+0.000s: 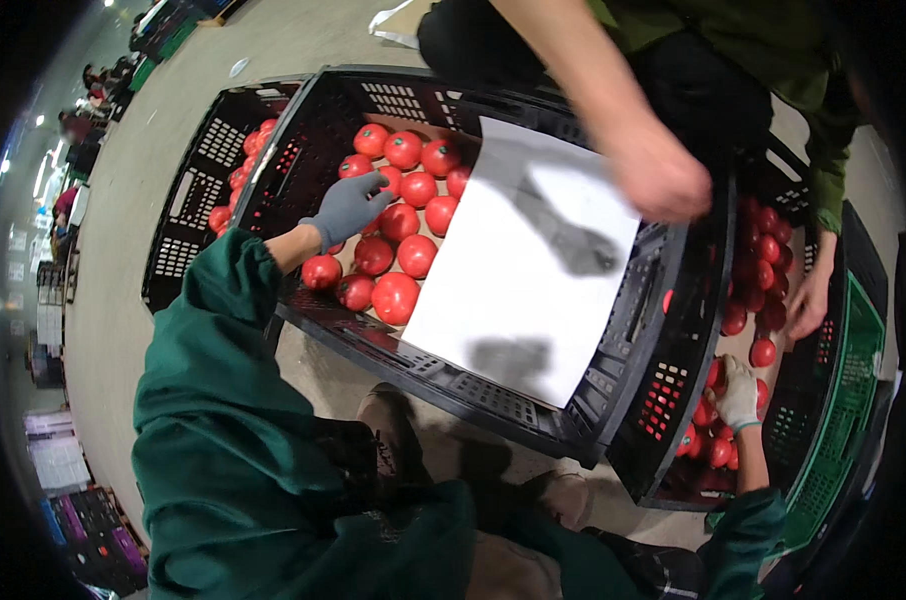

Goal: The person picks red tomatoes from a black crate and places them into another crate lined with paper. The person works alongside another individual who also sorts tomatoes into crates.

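Note:
Several red tomatoes [417, 256] lie in the left part of a black plastic crate [438, 397] in front of me. My left hand [352, 204], in a grey glove, has its fingers and thumb at a tomato [389, 181] in the upper rows; whether it grips it is hard to tell. A white sheet [528, 277] lies in the crate's right part, with shadows across it. My right hand [736, 394], in a whitish glove, reaches into a second black crate [670, 427] at the right and rests on tomatoes [706, 411] there; its fingertips are partly hidden.
Across the crates is a co-worker in a green top; one blurred bare hand [659, 176] is over the sheet, the other [809, 304] inside the right crate. Another black crate [190, 195] with tomatoes adjoins at left. A green crate [835, 450] stands at far right.

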Tool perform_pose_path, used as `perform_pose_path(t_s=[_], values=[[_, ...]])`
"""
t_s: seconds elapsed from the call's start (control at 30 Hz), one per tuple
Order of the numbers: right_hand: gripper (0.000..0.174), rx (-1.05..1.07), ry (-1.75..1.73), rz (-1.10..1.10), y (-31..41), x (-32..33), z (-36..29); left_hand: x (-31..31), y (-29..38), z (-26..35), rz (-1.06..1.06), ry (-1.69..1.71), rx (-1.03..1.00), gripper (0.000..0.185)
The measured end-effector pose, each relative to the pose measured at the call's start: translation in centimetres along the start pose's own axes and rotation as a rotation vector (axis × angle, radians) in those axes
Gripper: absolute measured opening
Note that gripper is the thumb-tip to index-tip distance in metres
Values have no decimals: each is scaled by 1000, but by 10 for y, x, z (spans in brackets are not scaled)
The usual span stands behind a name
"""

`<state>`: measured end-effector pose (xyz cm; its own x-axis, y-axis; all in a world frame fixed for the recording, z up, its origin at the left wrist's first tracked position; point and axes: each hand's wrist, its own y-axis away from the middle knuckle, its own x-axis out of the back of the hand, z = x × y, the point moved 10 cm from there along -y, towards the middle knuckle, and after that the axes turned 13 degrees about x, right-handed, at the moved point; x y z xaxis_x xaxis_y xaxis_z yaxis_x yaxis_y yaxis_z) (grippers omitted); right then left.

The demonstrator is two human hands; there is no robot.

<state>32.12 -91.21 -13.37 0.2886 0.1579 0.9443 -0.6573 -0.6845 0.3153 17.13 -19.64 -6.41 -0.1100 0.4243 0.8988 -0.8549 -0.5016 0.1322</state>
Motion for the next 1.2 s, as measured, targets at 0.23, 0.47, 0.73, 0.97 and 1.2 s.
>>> perform_pose_path(t_s=[0.23, 0.47, 0.73, 0.97, 1.2], values=[[74, -93, -123, -18, 2, -6, 7, -27, -9, -3, -30, -252, -57, 52], [73, -139, -155, -110, 3, -9, 6, -84, 36, 33, -349, -269, -320, 46], [79, -80, -179, 59, 16, -4, 4, -130, 52, 27, -379, -511, -394, 65], [75, -144, -161, 134, 22, 12, 4, -153, 38, 29, -503, -455, -353, 85], [65, -147, -235, 267, 42, 52, -14, -48, 43, 48, -303, -247, -165, 81]])
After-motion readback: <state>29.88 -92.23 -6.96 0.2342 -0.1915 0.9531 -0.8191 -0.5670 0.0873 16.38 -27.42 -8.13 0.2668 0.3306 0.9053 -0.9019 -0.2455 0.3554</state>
